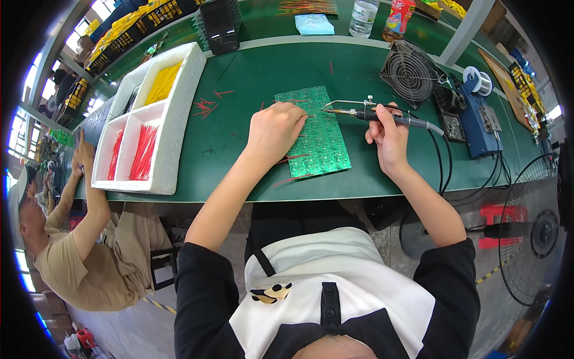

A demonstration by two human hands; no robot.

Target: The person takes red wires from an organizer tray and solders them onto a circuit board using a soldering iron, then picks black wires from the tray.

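Observation:
A green circuit board panel (326, 140) with rows of small repeated circuits lies on the green bench in front of me. Several red wires (293, 158) stick out from its left side. My left hand (274, 133) rests over the board's left edge, its fingers pinched together; a bit of red wire (310, 116) shows at the fingertips. In my right hand (388, 139) is a soldering iron (382, 115) with a black handle, held like a pen. Its metal tip points left over the board's upper middle, beside a thin bent metal tube clamped to the iron.
Left of the board, loose red wires (206, 107) lie near a white foam tray (170, 143) holding red and yellow wires. At right stand a square fan (411, 73), a blue soldering station (478, 119) and a solder spool (477, 81). A co-worker (89, 257) sits at far left.

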